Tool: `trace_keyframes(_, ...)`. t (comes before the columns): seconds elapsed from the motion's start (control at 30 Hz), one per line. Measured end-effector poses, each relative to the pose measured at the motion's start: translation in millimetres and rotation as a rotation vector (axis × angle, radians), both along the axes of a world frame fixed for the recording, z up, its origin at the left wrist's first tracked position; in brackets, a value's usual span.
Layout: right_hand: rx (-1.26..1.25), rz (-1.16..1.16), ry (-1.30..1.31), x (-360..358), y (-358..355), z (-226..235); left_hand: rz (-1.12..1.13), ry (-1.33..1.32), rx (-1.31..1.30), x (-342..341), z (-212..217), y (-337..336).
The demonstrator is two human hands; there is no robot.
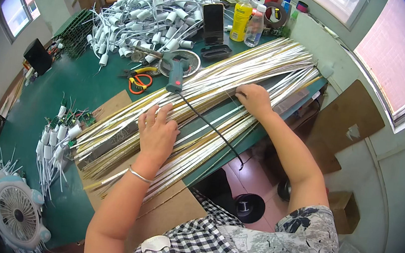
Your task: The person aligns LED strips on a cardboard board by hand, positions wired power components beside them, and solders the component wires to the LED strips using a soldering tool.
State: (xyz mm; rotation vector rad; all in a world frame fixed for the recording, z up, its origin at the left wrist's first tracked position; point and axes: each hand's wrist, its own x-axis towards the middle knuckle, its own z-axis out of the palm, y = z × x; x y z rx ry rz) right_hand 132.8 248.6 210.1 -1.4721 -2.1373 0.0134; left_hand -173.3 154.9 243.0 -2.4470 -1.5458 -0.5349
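Two bare hands, one left (157, 132) and one right (254, 100); thin strips (250, 64) overlapping, dozens at least, no exact tally possible. White cylinders: two heaps, one large (150, 16), one small (56, 141), neither countable piece by piece. Singles: one gun-shaped tool (174, 72), one phone (213, 24), one fan (17, 212), one yellow bottle (241, 20), one yellow-handled pliers (144, 70), one bracelet (139, 174).

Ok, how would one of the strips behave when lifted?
Strips probably flex: they look long and thin. Each is likely light, given its narrow width. Neighbours may drag along, since they lie piled together.
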Motion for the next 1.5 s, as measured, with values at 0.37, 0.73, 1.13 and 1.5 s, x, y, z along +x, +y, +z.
trace_keyframes(0.37, -0.128, 0.282, 0.040, 37, 12, 0, -0.059, -0.214, -0.642, 1, 33, 17)
trace_keyframes(0.73, -0.091, 0.094, -0.429, 54, 0, 36, -0.041, -0.078, -0.363, 20, 18, 14)
trace_keyframes(1.13, 0.499, 0.227, -0.425, 99, 5, 113, -0.010, -0.055, -0.357, 12, -4, 6)
trace_keyframes(1.5, -0.115, 0.076, -0.607, 67, 5, -1, -0.069, -0.119, -0.337, -48, -32, -11)
